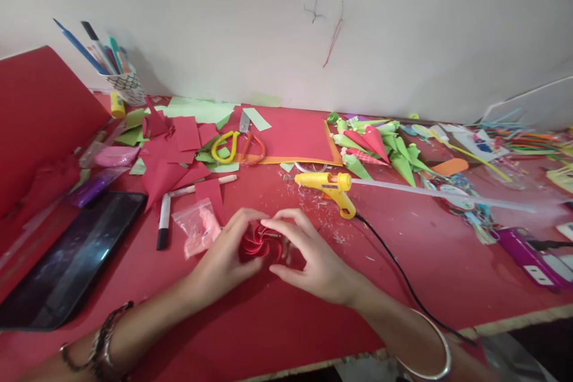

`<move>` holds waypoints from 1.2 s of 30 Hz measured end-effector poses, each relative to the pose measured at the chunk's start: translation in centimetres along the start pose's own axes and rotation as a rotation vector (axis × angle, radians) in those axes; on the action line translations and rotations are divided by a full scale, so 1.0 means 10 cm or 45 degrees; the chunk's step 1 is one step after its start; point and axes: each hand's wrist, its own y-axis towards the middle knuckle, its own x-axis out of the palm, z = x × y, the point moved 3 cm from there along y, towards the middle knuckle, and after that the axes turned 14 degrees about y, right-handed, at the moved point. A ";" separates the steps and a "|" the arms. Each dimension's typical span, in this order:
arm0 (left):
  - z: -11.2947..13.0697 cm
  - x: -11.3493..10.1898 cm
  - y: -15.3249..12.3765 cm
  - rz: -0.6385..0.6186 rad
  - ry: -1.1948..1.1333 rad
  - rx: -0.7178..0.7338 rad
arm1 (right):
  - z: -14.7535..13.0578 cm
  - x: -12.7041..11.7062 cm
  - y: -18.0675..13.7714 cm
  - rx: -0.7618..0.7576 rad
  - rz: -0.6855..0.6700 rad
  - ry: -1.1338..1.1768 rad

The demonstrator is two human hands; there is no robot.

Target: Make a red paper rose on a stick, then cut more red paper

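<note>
A red folded paper flower [258, 242] rests on the red table [277, 322] between both hands. My left hand [226, 256] curls round its left side, fingers pinching it. My right hand [308, 256] cups its right side, with the forefinger and thumb closed on the paper. A yellow glue gun [329, 186] lies just beyond my right hand, its black cord [403, 277] trailing toward the table's front edge. A small clear bag with pink contents [199, 228] lies just left of my left hand.
A black tablet [71, 259] lies at left. Red and green paper scraps [179, 143], yellow and orange scissors [237, 146], a marker [163, 221] and a pen cup [125, 86] sit behind. Green and red paper cones [380, 146] are piled at right, a purple device [532, 256] beyond.
</note>
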 end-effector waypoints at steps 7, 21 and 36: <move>0.00 0.02 -0.01 -0.059 -0.117 0.031 | -0.01 0.01 0.02 0.026 -0.065 0.039; 0.02 0.04 -0.04 -0.229 -0.191 -0.015 | -0.01 0.01 0.04 -0.045 -0.043 -0.085; -0.01 0.05 -0.09 -0.204 -0.209 0.093 | -0.03 0.00 0.04 -0.128 0.046 -0.106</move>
